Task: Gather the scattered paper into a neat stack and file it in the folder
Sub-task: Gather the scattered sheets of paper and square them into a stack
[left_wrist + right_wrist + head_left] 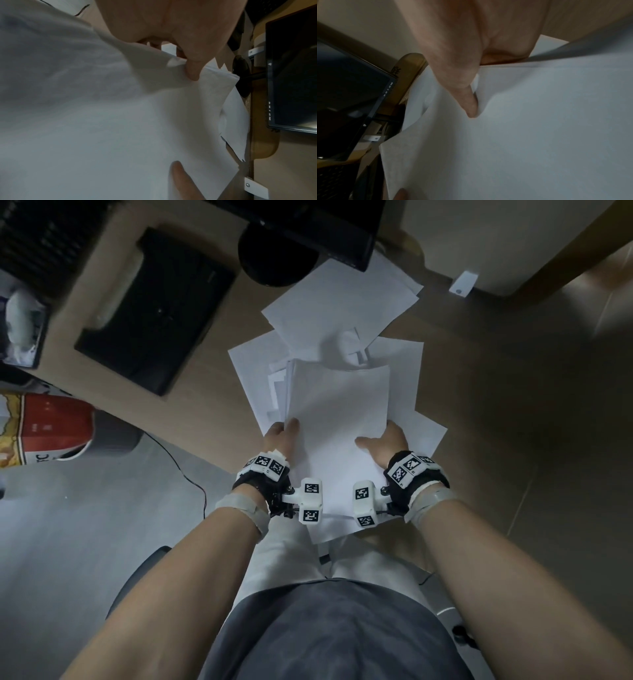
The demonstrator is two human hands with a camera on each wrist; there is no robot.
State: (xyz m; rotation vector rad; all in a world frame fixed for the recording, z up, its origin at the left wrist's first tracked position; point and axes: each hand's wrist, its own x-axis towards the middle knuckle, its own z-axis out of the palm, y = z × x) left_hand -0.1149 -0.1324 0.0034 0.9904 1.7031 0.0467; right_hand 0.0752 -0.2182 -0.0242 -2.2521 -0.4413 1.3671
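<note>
I hold a stack of white paper point(339, 412) over the desk's near edge, tilted up toward me. My left hand point(282, 433) grips its left edge with the thumb on top point(192, 67) and the fingers underneath. My right hand point(383, 441) grips the right edge, thumb pressed on the top sheet point(467, 97). Several loose sheets point(342, 299) lie fanned on the desk beyond and under the stack. A flat black folder point(154, 309) lies at the far left of the desk, apart from both hands.
A white mouse point(349, 347) sits among the loose sheets just past the stack. The monitor's round black base point(274, 258) stands at the back, the screen point(291, 75) above it. A red bucket point(51, 426) stands on the floor to the left. My lap is below the stack.
</note>
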